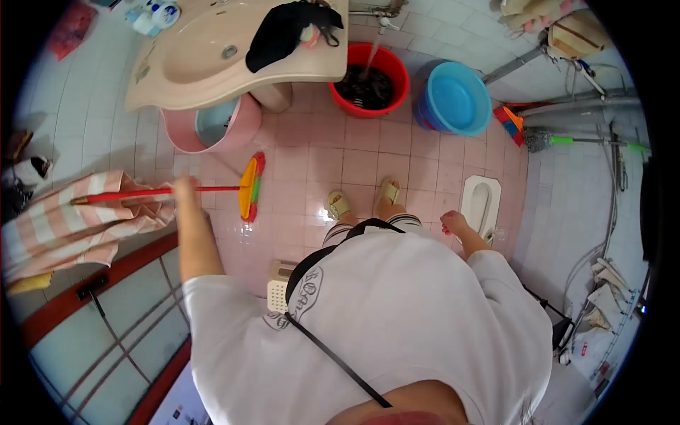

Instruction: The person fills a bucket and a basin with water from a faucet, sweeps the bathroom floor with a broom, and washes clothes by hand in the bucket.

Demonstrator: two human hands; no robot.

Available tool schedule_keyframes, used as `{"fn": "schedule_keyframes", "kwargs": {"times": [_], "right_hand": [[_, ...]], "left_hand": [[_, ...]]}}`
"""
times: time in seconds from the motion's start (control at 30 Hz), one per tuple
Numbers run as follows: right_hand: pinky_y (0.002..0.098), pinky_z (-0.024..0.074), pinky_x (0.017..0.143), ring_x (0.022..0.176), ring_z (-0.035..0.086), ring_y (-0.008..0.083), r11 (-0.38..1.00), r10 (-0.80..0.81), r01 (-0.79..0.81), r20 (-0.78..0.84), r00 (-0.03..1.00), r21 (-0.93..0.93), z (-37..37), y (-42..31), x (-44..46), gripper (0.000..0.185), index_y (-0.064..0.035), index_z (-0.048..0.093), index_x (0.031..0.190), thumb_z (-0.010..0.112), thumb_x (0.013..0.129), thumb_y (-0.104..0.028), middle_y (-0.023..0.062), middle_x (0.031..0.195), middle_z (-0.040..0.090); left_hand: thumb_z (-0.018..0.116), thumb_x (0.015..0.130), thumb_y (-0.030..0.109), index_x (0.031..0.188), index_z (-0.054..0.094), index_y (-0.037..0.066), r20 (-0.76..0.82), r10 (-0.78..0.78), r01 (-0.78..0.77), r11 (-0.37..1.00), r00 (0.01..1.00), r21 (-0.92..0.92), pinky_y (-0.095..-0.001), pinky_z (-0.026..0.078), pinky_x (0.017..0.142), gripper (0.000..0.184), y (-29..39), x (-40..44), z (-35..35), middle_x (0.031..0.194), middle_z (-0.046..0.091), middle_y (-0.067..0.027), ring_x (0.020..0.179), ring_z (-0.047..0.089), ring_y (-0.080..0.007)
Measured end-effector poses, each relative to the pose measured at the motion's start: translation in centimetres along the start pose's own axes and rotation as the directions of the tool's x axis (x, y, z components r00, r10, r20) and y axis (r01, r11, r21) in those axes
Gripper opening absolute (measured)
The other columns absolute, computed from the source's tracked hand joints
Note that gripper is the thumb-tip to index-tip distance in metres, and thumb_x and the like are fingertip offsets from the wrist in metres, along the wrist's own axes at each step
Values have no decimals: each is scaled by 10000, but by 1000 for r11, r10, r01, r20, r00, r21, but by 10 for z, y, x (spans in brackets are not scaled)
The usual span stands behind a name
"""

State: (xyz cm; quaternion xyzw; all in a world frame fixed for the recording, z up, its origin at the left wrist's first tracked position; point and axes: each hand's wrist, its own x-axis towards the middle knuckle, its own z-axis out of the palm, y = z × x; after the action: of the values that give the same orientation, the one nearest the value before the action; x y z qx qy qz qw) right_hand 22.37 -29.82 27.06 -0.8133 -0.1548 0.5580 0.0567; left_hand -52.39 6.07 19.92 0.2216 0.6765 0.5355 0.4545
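Note:
My left hand (185, 187) is closed around the red handle of a broom (249, 190), out to the left of my body. The broom has a yellow head with red and green bristles, held over the pink tiled floor. Its handle runs nearly level across the view, and the far end passes in front of a striped curtain (92, 227). My right hand (453, 222) hangs by my right side with nothing in it, fingers loosely bent and slightly apart. The white squat toilet (467, 205) is the thing nearest to it.
Water runs from a tap (386, 23) into a red bucket (338, 95) with dark contents. Beside it stands a blue basin (457, 99). A pink tub (184, 134) sits below the washbasin (152, 78), where a black cloth (280, 35) lies. A mop (540, 140) leans at the right wall.

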Motion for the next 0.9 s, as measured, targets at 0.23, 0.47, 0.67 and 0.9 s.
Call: {"fn": "schedule_keyframes", "kwargs": {"times": [0.23,0.47,0.67,0.9], "right_hand": [[286,466,432,507,547,171,995,-90,91,-21,996,39,8,-43,29,236,6,522,927,561,754,-150,104,686,560],[304,478,456,475,547,209,962,-263,255,87,961,96,-49,-122,124,300,29,512,964,575,732,-151,115,699,579],[332,443,557,590,573,219,740,-672,637,-194,715,-217,-108,-311,231,316,-7,552,927,536,768,-279,118,660,581],[413,442,734,848,548,361,659,-743,630,-226,630,-410,-124,-529,255,355,2,590,902,496,780,-318,180,889,589]], "left_hand": [[530,805,302,1064,424,10,545,-713,351,696,442,627,-341,457,754,405,-27,-279,267,984,508,-157,841,552,-256],[547,794,303,1034,461,30,580,-660,107,699,478,707,-270,452,661,374,-20,-287,360,896,542,-83,769,555,-159],[547,790,302,984,489,39,312,-647,222,607,696,763,-257,443,624,332,-44,-269,421,832,555,-63,689,545,-143],[554,797,285,970,492,54,444,-653,264,699,613,664,-241,439,633,296,-94,-266,517,851,559,-49,714,553,-131]]}}
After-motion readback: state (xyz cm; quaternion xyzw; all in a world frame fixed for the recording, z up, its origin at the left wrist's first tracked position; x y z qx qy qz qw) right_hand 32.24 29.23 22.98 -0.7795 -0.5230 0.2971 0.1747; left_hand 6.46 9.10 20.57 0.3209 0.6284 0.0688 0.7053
